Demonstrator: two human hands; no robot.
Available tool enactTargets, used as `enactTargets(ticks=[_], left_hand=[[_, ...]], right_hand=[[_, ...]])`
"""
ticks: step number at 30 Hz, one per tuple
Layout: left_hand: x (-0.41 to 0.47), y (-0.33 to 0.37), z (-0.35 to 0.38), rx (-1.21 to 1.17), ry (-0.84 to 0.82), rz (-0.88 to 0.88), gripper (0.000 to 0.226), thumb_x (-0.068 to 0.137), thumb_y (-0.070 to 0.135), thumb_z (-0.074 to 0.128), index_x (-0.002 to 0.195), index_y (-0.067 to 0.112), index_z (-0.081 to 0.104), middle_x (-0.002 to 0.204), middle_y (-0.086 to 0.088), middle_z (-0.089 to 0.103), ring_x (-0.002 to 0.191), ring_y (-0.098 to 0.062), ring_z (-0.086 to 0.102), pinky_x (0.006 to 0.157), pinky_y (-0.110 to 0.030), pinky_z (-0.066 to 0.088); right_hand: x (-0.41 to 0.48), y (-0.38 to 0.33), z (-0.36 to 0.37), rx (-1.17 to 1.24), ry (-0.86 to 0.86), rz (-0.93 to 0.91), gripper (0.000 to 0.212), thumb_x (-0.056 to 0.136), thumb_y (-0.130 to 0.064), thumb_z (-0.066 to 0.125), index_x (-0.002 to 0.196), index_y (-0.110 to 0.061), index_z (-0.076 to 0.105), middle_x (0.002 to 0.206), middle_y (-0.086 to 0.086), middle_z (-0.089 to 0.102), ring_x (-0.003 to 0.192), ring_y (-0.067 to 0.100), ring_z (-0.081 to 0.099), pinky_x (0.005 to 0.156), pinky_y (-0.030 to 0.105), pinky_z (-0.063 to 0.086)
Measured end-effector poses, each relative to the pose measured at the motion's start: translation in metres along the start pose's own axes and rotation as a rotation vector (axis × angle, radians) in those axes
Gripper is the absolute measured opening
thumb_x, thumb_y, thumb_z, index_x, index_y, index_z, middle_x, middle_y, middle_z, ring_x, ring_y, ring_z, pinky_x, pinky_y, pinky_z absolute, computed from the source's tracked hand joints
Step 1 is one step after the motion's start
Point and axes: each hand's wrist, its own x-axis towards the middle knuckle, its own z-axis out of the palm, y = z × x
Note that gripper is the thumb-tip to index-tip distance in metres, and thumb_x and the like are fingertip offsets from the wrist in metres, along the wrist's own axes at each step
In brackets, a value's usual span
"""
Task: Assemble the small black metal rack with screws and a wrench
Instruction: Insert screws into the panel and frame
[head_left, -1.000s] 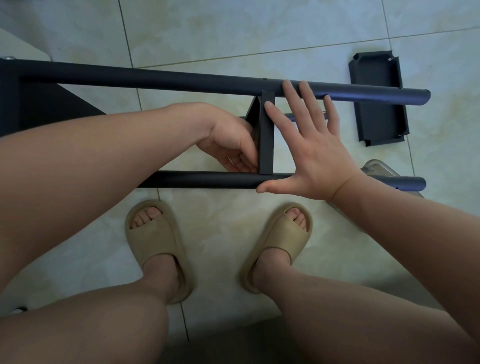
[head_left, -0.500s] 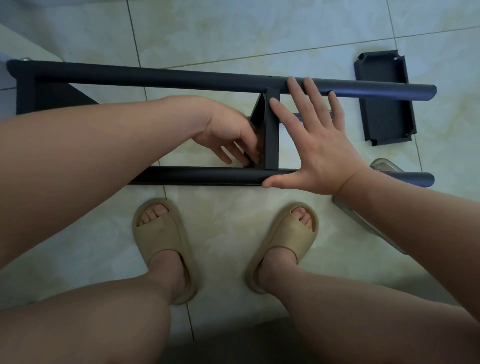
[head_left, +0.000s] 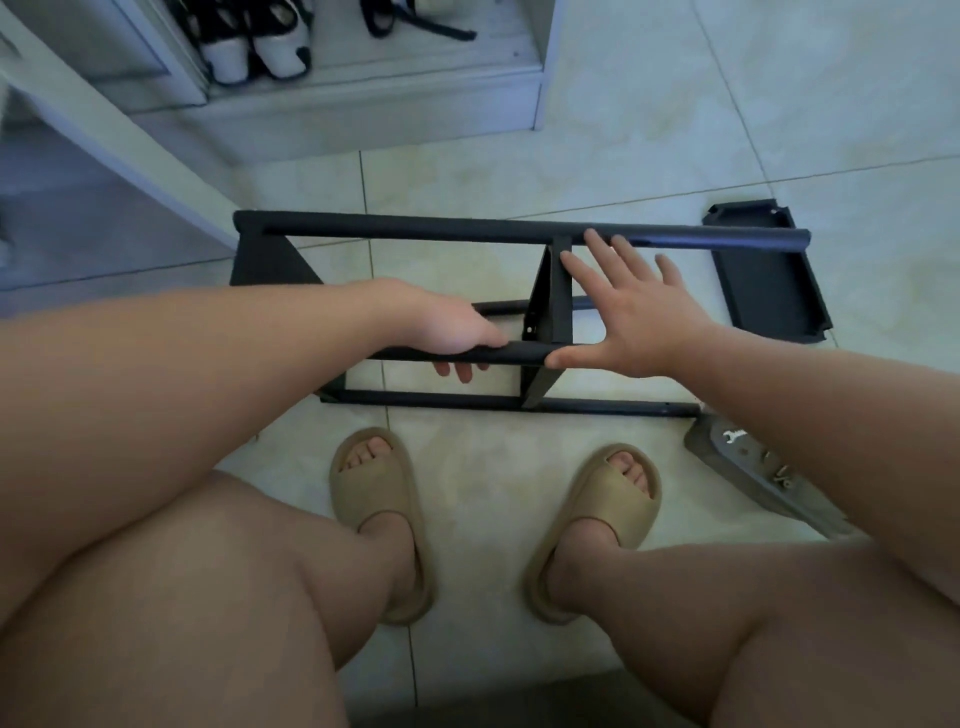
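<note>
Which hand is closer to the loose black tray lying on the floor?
The right hand. It lies flat against the rack's middle crosspiece, just left of the loose black tray. The left hand grips a rack tube farther left, beyond the crosspiece.

Plain blk, no pattern: matte black metal tube rack frame (head_left: 415, 228) & flat black metal shelf panel (head_left: 769, 283). Solid tan foam slide sandals (head_left: 376, 488). Cream glossy floor tiles (head_left: 483, 457) w/ faint marbling, grey grout. Small silver wrench (head_left: 734, 435).

The rack (head_left: 415, 227) lay on the floor (head_left: 519, 171), with a panel (head_left: 763, 291) at its right end, a bag (head_left: 810, 501) holding wrench (head_left: 734, 435) and screws (head_left: 779, 474) off its right front corner, sandals (head_left: 379, 483) before it and a cabinet (head_left: 363, 98) behind it.
</note>
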Motion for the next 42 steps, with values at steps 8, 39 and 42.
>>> enactTargets(ticks=[8,39,42], left_hand=[[-0.048,0.004,0.017,0.363,0.303,0.010,0.037,0.095,0.025,0.063,0.131,0.016,0.055,0.122,-0.008,0.061,0.103,-0.026,0.056,0.080,-0.033,0.042],[0.104,-0.094,-0.115,0.198,0.950,-0.050,0.023,0.104,0.024,0.042,0.124,0.029,0.051,0.118,0.000,0.055,0.111,-0.027,0.048,0.096,-0.048,0.032],[0.147,-0.108,-0.132,0.195,0.928,-0.079,0.025,0.103,0.022,0.042,0.125,0.029,0.050,0.119,-0.001,0.054,0.111,-0.028,0.047,0.096,-0.047,0.031]], right_hand=[[-0.041,-0.009,-0.021,0.231,-0.335,0.187,0.101,0.086,-0.075,0.057,0.163,-0.029,0.010,0.167,0.004,0.024,0.152,0.029,0.026,0.122,0.049,0.025],[0.197,0.003,0.003,0.184,0.291,0.032,0.087,0.084,-0.078,0.003,0.162,-0.040,0.007,0.171,-0.002,-0.007,0.156,0.023,-0.016,0.124,0.048,-0.011],[0.246,0.010,0.020,0.207,0.247,0.055,0.084,0.087,-0.078,0.009,0.162,-0.040,0.008,0.171,-0.002,-0.005,0.156,0.023,-0.015,0.124,0.048,-0.010]])
